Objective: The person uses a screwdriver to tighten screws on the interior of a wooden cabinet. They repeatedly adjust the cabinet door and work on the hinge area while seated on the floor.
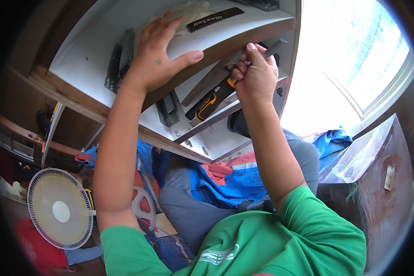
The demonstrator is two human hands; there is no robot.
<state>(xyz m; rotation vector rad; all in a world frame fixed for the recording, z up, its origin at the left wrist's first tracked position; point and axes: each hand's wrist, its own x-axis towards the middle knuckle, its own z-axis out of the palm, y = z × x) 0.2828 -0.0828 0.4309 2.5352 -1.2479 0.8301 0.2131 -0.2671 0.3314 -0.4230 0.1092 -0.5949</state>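
My left hand (pixel 157 57) is open, fingers spread and thumb stretched out, above the wooden front edge of a white-lined cabinet (pixel 92 55). Nothing is in it. Closed round the grey metal shaft of a chisel (pixel 210 102), my right hand (pixel 258 76) is in front of the lower compartment. The chisel's black and orange handle points down to the left, and its shaft sticks out above my fingers. Beside my left wrist, grey metal drawer slides (pixel 120 62) lie in the upper compartment. Another metal slide (pixel 167 109) is in the lower one. My right fingers partly hide the shaft.
A clear plastic bag (pixel 195 9) and a black strip (pixel 216 19) lie at the cabinet's back. A white fan (pixel 46 198) stands at lower left. Blue tarp (pixel 257 186) covers floor around my legs. At right are a plastic-wrapped brown cabinet (pixel 377 198) and a bright window (pixel 377 55).
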